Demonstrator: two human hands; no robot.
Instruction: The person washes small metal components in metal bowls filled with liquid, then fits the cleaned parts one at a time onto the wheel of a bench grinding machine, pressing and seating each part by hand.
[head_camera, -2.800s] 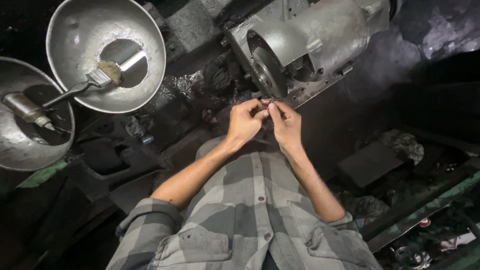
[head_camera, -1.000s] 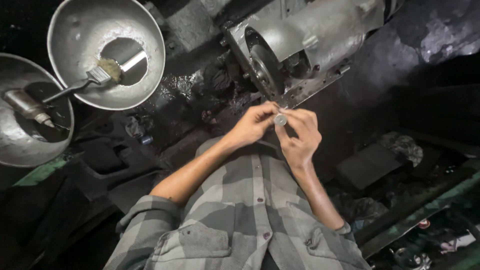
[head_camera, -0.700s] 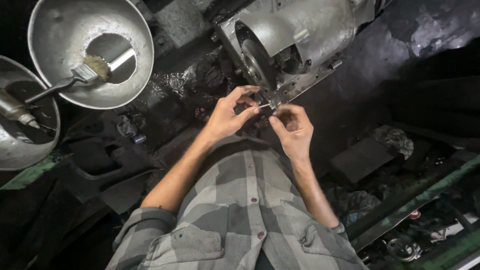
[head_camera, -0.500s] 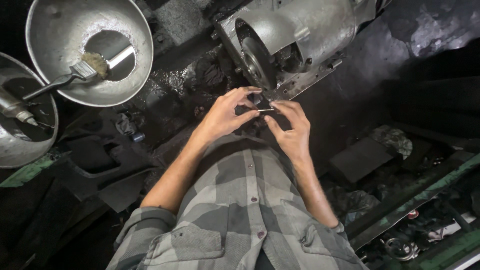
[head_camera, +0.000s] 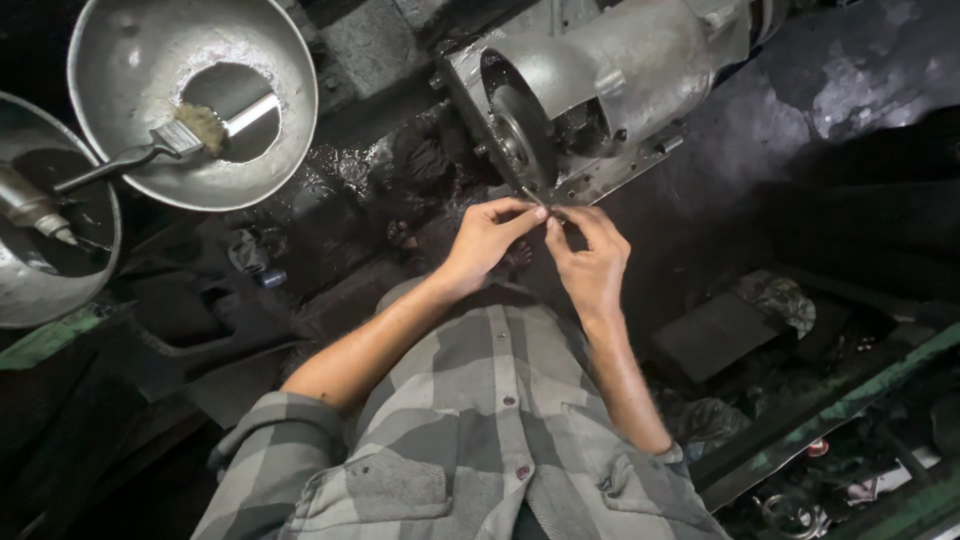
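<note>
At the far left edge, a metal bowl is partly in frame and contains a cylindrical metal part. Just beside it, upper left, a second, larger metal bowl holds a paintbrush; the bristles rest at the edge of the dark liquid pooled at the bowl's bottom, and the handle points toward the lower left rim.

Below the bowls, the floor is dark, oily and littered with black scraps.

At centre, the left hand reaches forward with thumb and forefinger pinched together. The right hand is directly beside it, fingertips meeting those of the left hand. Both hands are nearly closed on a small thin metal piece held between the fingertips; its exact shape is too small to determine. The piece is located directly below the open face of the grey metal motor housing, near its lower edge.

The housing lies tilted at top centre, with a round disc visible in its open end.

At lower right, a green-edged metal rail runs diagonally, with small hardware below it.
</note>
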